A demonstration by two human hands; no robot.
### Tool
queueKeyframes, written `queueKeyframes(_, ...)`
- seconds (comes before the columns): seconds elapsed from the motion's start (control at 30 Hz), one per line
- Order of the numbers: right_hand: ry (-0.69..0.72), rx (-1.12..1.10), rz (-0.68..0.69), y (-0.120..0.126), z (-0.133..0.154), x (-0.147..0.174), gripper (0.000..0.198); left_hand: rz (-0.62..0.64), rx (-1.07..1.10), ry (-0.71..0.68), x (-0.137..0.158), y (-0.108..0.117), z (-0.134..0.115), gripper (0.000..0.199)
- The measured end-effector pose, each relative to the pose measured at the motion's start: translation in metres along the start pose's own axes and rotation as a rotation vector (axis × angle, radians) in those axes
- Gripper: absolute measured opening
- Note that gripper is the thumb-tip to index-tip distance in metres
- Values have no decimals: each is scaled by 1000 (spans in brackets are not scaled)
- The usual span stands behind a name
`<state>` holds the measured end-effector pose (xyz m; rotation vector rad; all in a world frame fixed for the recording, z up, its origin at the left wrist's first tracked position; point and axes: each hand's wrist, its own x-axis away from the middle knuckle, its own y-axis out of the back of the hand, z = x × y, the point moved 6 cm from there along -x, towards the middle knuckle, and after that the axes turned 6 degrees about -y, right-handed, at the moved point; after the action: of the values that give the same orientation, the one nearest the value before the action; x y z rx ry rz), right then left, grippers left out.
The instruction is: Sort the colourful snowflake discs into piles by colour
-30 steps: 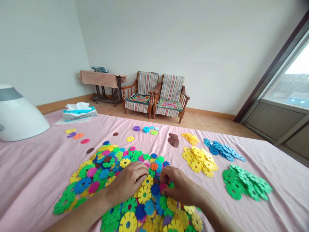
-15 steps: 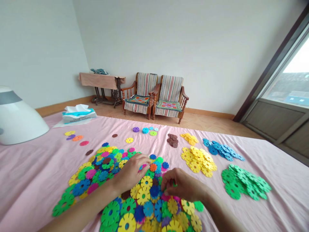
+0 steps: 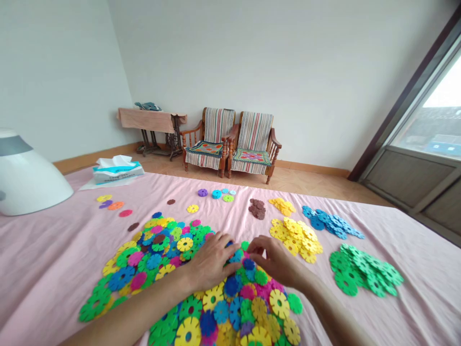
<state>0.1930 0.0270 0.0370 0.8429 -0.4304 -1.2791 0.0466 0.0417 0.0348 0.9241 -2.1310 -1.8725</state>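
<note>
A mixed heap of flower-shaped plastic discs (image 3: 189,322) with notched rims lies before me in yellow, green, blue, pink and brown. My left hand (image 3: 213,259) rests over the middle of this heap, fingers stretched forward and thumb apart, covering some discs. Just right of it, my right hand (image 3: 275,262) reaches in at the heap's upper right edge. Its fingers are bent and its thumb sits slightly apart from them, close to a dark blue disc (image 3: 248,264). No disc shows in either hand, though the left palm's underside is hidden.
Sorted discs lie to the right: a green pile (image 3: 365,269), a blue pile (image 3: 333,223), a yellow pile (image 3: 297,238) and a brown pile (image 3: 257,209). A few loose discs lie farther back. A tissue box (image 3: 118,173) and a white kettle-like vessel (image 3: 32,180) stand left on the pink cloth (image 3: 46,269).
My left hand has moved right across the heap, and my right hand has shifted forward and slightly right. Discs between them have been pushed about; the orange one no longer shows.
</note>
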Motion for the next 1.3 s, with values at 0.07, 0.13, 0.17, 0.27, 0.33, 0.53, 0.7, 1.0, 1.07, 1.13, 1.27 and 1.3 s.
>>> queueKeyframes(0.07, -10, 72, -222, 0, -21, -5, 24, -1, 8, -1, 6, -2, -6, 37)
queueKeyframes(0.13, -26, 151, -315, -6, -38, -6, 35, -2, 14, 4, 9, -4, -8, 36)
queueKeyframes(0.17, -29, 189, -301, -11, -43, -7, 39, -3, 17, 8, 9, -5, -9, 36)
queueKeyframes(0.27, -19, 274, -198, -19, -49, -4, 48, -1, 27, 18, 11, -5, -9, 38)
queueKeyframes(0.33, -11, 299, -144, -20, -47, -1, 51, 3, 31, 23, 12, -5, -9, 38)
queueKeyframes(0.53, -44, 289, -86, -11, -49, 4, 55, 6, 40, 29, 15, -5, -13, 36)
queueKeyframes(0.7, -28, 281, -71, -5, -51, 6, 52, -6, 53, 26, 19, -2, -16, 38)
queueKeyframes(1.0, 96, 174, -144, -5, -15, 4, 26, -103, 138, 89, 24, 4, -6, 22)
queueKeyframes(1.07, 144, 201, -80, -11, -3, 4, 33, -129, 132, 104, 25, 6, -2, 20)
queueKeyframes(1.13, 161, 213, -38, -14, 2, 5, 34, -142, 101, 119, 26, 7, 2, 20)
queueKeyframes(1.27, 75, 233, -49, -8, -8, 4, 22, -175, 18, 173, 30, 9, 15, 19)
queueKeyframes(1.3, 50, 239, -66, -5, -13, 4, 19, -189, 7, 183, 31, 10, 18, 19)
